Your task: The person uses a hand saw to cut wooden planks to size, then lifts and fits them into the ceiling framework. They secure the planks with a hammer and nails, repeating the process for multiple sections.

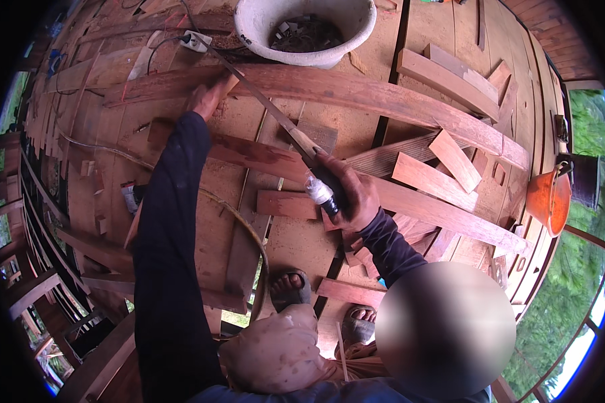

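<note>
My right hand (357, 198) is closed around the dark handle of a long, narrow tool that looks like a handsaw (265, 101), its grip end wrapped in white and black. The blade slants away to the upper left and crosses over a long reddish wooden plank (329, 87). My left hand (210, 99) is at the near edge of that plank, just left of the blade, with its fingers closed against the wood and partly hidden. Closer to me, a second long plank (417, 201) runs beneath the right hand.
A large whitish tub (245, 27) with scraps in it stands beyond the plank. Wood offcuts (437, 178) lie at the right, near an orange bucket (548, 201). A white power socket (196, 41) and cables are at upper left. A hose (238, 215) curves near my feet; floorboards have dark gaps.
</note>
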The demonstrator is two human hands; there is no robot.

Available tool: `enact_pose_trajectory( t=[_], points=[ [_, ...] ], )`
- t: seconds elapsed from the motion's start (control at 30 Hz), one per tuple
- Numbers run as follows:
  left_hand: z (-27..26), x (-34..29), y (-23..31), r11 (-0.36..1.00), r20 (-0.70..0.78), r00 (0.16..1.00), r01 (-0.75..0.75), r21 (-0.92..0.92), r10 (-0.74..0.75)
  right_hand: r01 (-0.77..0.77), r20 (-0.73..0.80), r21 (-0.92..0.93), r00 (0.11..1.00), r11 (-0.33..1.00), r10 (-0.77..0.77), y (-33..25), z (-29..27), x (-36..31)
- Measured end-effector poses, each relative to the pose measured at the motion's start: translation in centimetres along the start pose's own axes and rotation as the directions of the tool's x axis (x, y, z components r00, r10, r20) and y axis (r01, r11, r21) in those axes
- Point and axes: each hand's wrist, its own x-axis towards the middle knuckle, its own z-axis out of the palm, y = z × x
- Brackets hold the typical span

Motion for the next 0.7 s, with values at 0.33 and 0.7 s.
enact_pose_trajectory(
  t=[0.33, 0.7],
  points=[
    [0.2, 1.1, -1.3, 0.999, 0.023, 0.999, -0.028, 0.027, 0.027, -0.087, 0.128, 0.039, 0.988, 0.995, 0.081, 0.1, -0.6, -0.7],
    [0.9, 3.3, -4.2, 0.881, 0.085, 0.963, -0.268, 0.391, 0.255, -0.131, 0.167, 0.092, 0.979, 0.987, 0.115, -0.4, -1.2, 0.2]
  ],
)
